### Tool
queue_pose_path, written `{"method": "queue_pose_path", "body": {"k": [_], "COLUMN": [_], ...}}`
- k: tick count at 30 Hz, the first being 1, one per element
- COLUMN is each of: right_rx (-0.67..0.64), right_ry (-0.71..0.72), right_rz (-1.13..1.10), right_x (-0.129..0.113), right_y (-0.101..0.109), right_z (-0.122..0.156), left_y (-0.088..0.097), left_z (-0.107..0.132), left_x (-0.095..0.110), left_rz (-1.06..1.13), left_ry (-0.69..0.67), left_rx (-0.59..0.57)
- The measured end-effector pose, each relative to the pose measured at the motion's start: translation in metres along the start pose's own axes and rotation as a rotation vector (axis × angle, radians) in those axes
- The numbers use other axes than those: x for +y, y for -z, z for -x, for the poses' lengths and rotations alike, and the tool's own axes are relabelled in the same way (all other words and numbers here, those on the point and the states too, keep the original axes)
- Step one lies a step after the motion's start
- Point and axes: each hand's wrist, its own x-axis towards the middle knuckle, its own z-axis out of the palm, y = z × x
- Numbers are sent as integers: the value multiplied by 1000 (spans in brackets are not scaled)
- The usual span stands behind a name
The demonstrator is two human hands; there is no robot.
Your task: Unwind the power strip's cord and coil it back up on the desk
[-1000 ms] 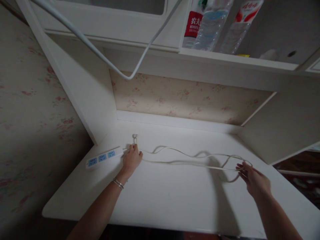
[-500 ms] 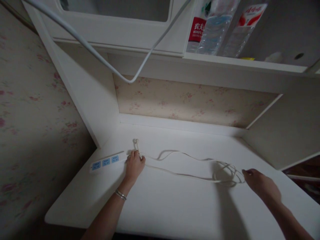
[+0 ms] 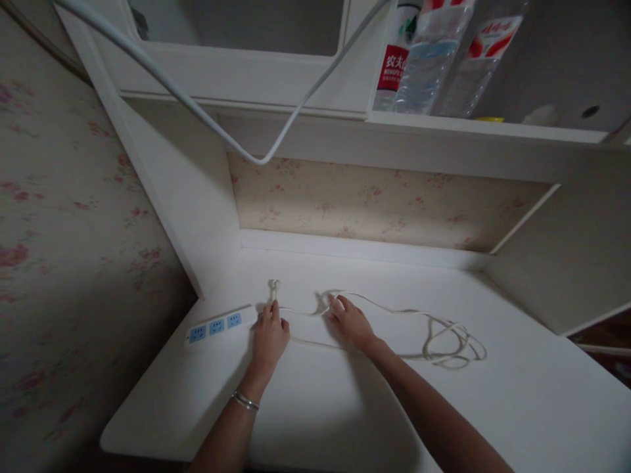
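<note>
A white power strip (image 3: 221,326) with blue socket faces lies on the left of the white desk. Beside its cord end is my left hand (image 3: 271,334), fingers closed around the off-white power cord, with a short loop of cord showing just beyond the fingertips. My right hand (image 3: 351,323), in the middle of the desk, has its fingers bent at the upper run of the same power cord (image 3: 377,305) and pinches it. To the right, the rest of the cord lies in a loose tangle of loops. My fingers hide parts of the cord.
A thick pale cable (image 3: 197,110) hangs in front of the upper cabinet (image 3: 236,75). Several plastic bottles (image 3: 426,72) stand on the shelf at upper right. Side panels close off the desk (image 3: 345,407) left and right, with flowered wallpaper (image 3: 315,197) at the back.
My right hand has let go of the tangled loops on the right and moved left to the cord near my left hand. My left hand stays by the power strip.
</note>
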Motion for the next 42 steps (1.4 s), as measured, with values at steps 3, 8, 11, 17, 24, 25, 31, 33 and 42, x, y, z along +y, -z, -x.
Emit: {"method": "queue_pose_path", "body": {"k": [3,8,11,17,24,25,31,33,42], "right_rx": [-29,-58,-58,28,263,292,418,286,-152], "right_ry": [-101,-143,-146,-73,-30,-22,99,186,504], "right_rz": [151,180,185,144,-15,-51,-491,-465,-118], "right_x": [10,26,29,23,7,4,-24,-34,-75], "right_y": [-3,-4,-5,12,45,48,46,39,-2], "right_z": [-15,-37,-49,-53,-48,-50,-62,-62,-31], "left_y": [-4,-8,-7,-6,1,3,12,12,7], "left_z": [0,1,2,3,1,1,4,5,7], "left_x": [-1,2,4,6,13,14,19,18,15], "left_rz": [4,20,64,132,170,176,178,163,185], "left_ry": [-37,-62,-98,-114,-57,-52,-81,-96,-127], "left_rx": [-13,-22,-39,-85,-66,-51,-22,-15,-21]}}
